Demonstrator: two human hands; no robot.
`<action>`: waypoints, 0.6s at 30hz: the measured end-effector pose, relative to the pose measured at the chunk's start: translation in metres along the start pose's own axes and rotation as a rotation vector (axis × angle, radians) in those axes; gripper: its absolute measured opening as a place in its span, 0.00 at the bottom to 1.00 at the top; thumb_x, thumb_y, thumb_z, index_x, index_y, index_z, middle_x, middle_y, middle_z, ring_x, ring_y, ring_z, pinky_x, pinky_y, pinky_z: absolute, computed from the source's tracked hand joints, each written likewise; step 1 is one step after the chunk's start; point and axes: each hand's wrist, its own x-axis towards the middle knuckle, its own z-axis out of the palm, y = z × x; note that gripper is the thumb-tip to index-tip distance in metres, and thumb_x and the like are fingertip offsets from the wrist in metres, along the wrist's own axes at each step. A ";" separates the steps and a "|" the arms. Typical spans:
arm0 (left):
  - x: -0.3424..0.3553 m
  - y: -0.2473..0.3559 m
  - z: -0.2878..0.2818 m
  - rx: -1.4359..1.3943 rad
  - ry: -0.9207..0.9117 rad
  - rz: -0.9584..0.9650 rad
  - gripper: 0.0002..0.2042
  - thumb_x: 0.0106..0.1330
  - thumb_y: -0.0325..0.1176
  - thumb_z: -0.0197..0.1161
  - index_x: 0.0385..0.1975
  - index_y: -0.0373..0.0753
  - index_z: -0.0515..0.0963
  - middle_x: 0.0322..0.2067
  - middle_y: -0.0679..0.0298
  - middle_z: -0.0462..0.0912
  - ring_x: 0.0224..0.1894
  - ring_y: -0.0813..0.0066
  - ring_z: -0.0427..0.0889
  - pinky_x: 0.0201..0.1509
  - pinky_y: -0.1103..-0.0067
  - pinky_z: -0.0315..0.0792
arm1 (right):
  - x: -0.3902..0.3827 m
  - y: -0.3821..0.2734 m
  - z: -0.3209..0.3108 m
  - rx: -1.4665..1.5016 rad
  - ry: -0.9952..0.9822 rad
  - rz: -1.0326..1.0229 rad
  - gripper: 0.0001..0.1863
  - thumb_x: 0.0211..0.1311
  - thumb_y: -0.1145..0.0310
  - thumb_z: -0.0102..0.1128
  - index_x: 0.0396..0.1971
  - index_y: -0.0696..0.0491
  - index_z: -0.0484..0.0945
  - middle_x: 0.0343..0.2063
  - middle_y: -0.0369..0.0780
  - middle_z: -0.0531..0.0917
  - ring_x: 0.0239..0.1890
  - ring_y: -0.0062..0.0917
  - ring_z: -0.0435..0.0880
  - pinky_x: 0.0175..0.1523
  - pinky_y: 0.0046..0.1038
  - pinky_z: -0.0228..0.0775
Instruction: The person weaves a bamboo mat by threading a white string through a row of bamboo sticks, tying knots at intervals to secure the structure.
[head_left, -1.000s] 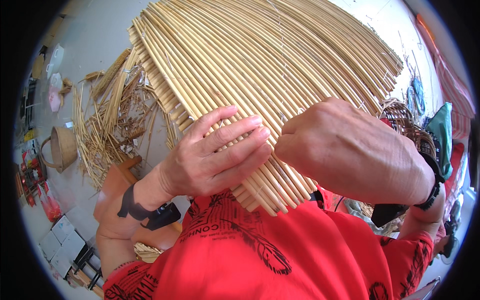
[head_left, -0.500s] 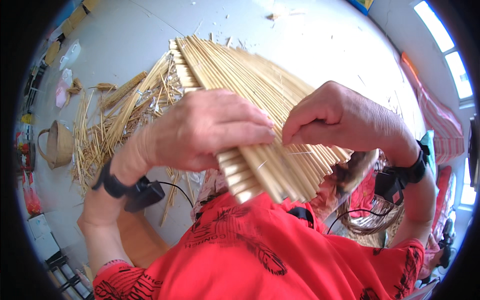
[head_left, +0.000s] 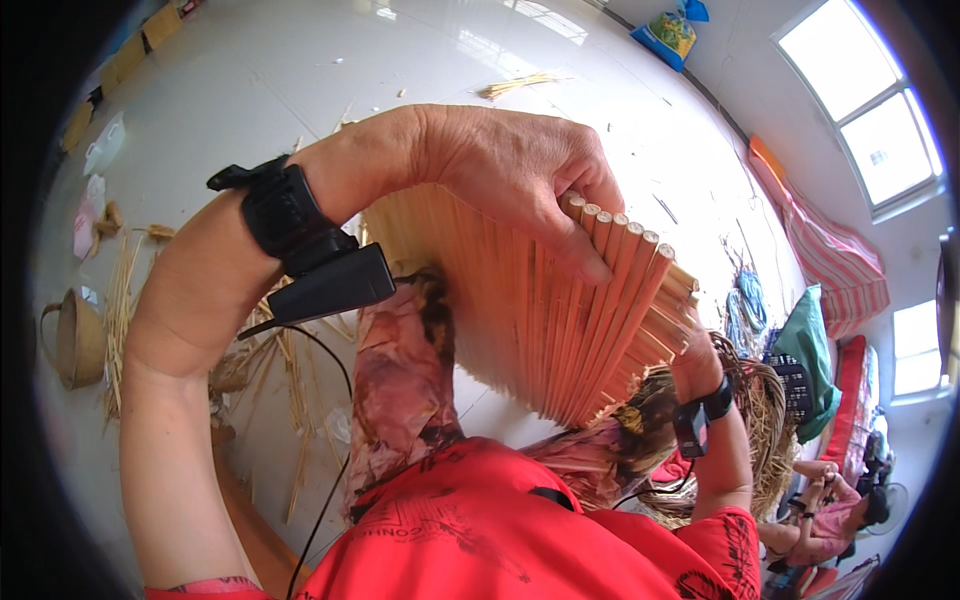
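A mat of pale straw stalks [head_left: 490, 300] laid side by side is tilted up over my lap, its cut ends turned toward the right. My left hand [head_left: 525, 175] reaches across its top and grips the edge, thumb on the near face and fingers curled over behind. At the right edge, lower down, my right hand [head_left: 695, 365] holds the mat by the shorter stalk ends. Its fingers are partly hidden by the stalks. Part of the mat is smeared by motion.
Loose straw [head_left: 290, 400] lies on the floor at the left, near a woven basket [head_left: 80, 340]. A small straw bundle [head_left: 520, 85] lies farther off. Coiled wicker [head_left: 765, 410] and a green cloth [head_left: 810, 360] are at the right. Another person [head_left: 820, 520] sits at lower right.
The mat has been tipped up and turned, so its stalk ends face right. My left hand has moved up and right to its top edge; my right hand has dropped to the lower right edge.
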 end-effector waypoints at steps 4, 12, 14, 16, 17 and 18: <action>0.037 -0.028 -0.009 -0.064 -0.032 0.013 0.13 0.58 0.35 0.71 0.38 0.34 0.84 0.27 0.65 0.85 0.29 0.85 0.79 0.34 0.81 0.73 | -0.006 0.021 -0.060 0.080 0.062 0.020 0.14 0.61 0.64 0.66 0.41 0.57 0.80 0.32 0.32 0.82 0.33 0.13 0.79 0.39 0.18 0.75; 0.089 -0.070 -0.012 -0.091 -0.003 -0.010 0.17 0.57 0.44 0.71 0.35 0.34 0.85 0.23 0.66 0.85 0.26 0.85 0.79 0.32 0.81 0.72 | 0.010 0.059 -0.136 0.175 0.090 0.062 0.20 0.55 0.62 0.71 0.44 0.54 0.77 0.37 0.33 0.81 0.38 0.15 0.79 0.43 0.21 0.74; 0.098 -0.079 -0.011 -0.099 -0.003 -0.005 0.18 0.57 0.44 0.72 0.35 0.34 0.85 0.23 0.66 0.84 0.26 0.84 0.79 0.31 0.81 0.72 | 0.011 0.062 -0.146 0.189 0.098 0.068 0.21 0.54 0.61 0.72 0.45 0.53 0.76 0.38 0.34 0.80 0.39 0.16 0.79 0.44 0.22 0.74; 0.106 -0.087 -0.008 -0.095 0.000 0.022 0.17 0.57 0.44 0.71 0.33 0.33 0.85 0.21 0.67 0.83 0.24 0.85 0.76 0.29 0.81 0.70 | 0.010 0.066 -0.154 0.195 0.104 0.075 0.23 0.53 0.60 0.73 0.46 0.53 0.75 0.39 0.34 0.80 0.41 0.17 0.79 0.45 0.22 0.74; 0.107 -0.087 -0.007 -0.100 -0.001 0.023 0.17 0.57 0.44 0.71 0.33 0.33 0.85 0.21 0.67 0.83 0.24 0.85 0.76 0.29 0.81 0.70 | 0.011 0.068 -0.156 0.201 0.100 0.076 0.24 0.52 0.60 0.73 0.46 0.52 0.74 0.40 0.34 0.80 0.41 0.17 0.79 0.46 0.23 0.74; 0.106 -0.086 -0.007 -0.123 0.001 0.009 0.17 0.57 0.44 0.71 0.32 0.33 0.85 0.19 0.67 0.81 0.22 0.85 0.75 0.27 0.80 0.69 | 0.011 0.071 -0.159 0.211 0.102 0.078 0.25 0.51 0.60 0.74 0.46 0.52 0.74 0.40 0.34 0.80 0.42 0.17 0.79 0.46 0.23 0.74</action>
